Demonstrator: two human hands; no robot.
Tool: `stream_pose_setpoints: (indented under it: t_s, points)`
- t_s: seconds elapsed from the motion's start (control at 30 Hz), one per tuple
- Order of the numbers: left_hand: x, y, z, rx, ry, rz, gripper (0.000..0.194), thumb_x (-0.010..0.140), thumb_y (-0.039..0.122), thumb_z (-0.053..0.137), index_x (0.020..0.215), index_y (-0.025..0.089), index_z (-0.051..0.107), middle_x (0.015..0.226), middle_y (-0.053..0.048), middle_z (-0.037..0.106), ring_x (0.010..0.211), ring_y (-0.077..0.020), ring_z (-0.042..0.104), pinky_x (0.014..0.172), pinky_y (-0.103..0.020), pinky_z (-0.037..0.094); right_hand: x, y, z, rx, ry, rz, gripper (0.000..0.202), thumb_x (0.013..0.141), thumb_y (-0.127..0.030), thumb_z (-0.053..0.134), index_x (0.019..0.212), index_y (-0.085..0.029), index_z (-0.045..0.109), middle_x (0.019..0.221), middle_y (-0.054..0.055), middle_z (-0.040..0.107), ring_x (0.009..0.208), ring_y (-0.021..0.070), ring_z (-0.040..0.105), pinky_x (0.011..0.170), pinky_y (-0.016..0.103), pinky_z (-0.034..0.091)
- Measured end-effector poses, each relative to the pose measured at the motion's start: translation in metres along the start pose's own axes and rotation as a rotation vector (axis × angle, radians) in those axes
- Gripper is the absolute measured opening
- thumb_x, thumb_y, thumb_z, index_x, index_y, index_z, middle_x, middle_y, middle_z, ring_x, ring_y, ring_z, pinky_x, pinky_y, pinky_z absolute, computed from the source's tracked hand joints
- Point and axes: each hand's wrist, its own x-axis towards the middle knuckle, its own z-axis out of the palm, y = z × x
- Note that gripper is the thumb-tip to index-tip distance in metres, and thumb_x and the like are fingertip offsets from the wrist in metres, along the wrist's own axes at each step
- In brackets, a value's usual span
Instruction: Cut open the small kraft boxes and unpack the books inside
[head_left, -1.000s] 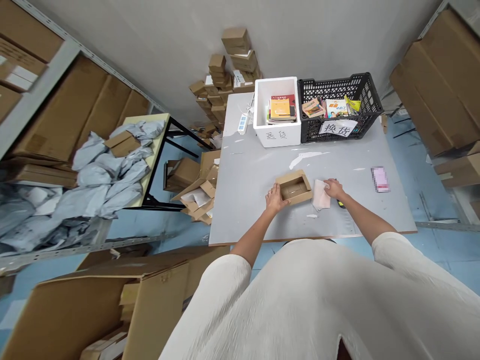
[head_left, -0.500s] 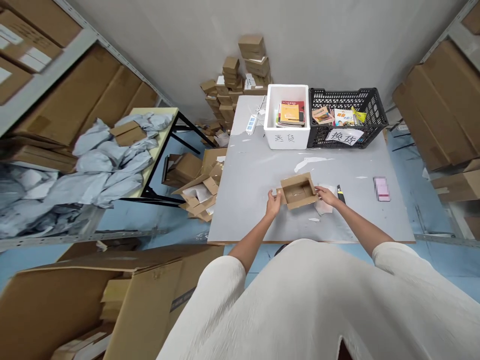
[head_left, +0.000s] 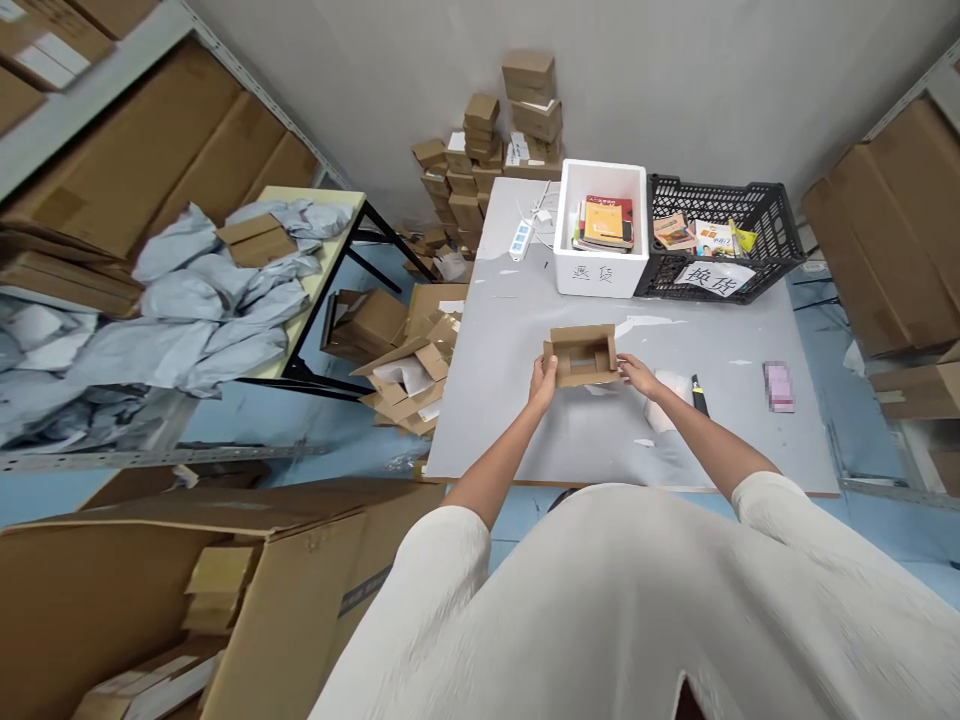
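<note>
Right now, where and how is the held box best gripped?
Grip the held box by its short ends, probably, coming from left and right: it is longer that way, open side up, and left hand and right hand hold it there.

1. From where I stand, the only camera rides on the person's head, facing forward and steeply down.
2. The white shirt (head_left: 622, 600) looms nearest, across the bottom centre.
3. Beyond it, the grey table (head_left: 592, 435) sits right of mid-frame; the wall (head_left: 390, 70), farther off, spans the top.
</note>
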Motion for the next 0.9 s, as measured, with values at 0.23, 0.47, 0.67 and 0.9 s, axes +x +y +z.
stream_pose_setpoints:
  t_s: [0.23,0.47,0.67,0.9]
  points:
    - [0.040,0.002,-0.040,-0.101,0.076,0.050,0.064,0.111,0.068,0.046,0.153,0.021,0.061,0.158,-0.014,0.065,0.150,-0.0313,0.058,0.126,-0.044,0.045,0.041,-0.039,0.047,0.020,-0.027,0.006,0.040,0.090,-0.041,0.058,0.127,-0.028,0.064,0.141,0.007,0.071,0.124,0.0266,0.070,0.107,0.045,0.057]
    - [0.066,-0.002,-0.060,-0.135,0.085,0.030,0.067,0.113,0.061,0.046,0.166,0.021,0.044,0.170,-0.013,0.054,0.157,-0.0254,0.052,0.127,-0.037,0.044,0.068,-0.058,0.072,0.056,-0.067,-0.024,0.046,0.091,-0.043,0.058,0.135,-0.031,0.065,0.149,0.006,0.068,0.133,0.0300,0.066,0.110,0.047,0.056]
    - [0.070,-0.015,-0.059,-0.017,0.011,-0.022,0.075,0.112,0.066,0.044,0.175,0.027,0.028,0.177,-0.012,0.044,0.163,-0.0229,0.044,0.130,-0.036,0.040,0.076,-0.050,0.074,0.033,-0.049,0.027,0.054,0.091,-0.051,0.059,0.142,-0.033,0.065,0.156,0.008,0.063,0.130,0.0304,0.067,0.108,0.048,0.057]
    - [0.053,-0.032,-0.059,-0.055,0.043,-0.081,0.080,0.105,0.031,0.050,0.178,0.026,0.017,0.180,-0.011,0.041,0.165,-0.0219,0.042,0.130,-0.037,0.040,0.067,-0.040,0.054,-0.011,-0.047,0.019,0.061,0.096,-0.051,0.051,0.154,-0.033,0.060,0.167,0.010,0.054,0.134,0.0286,0.065,0.110,0.047,0.057]
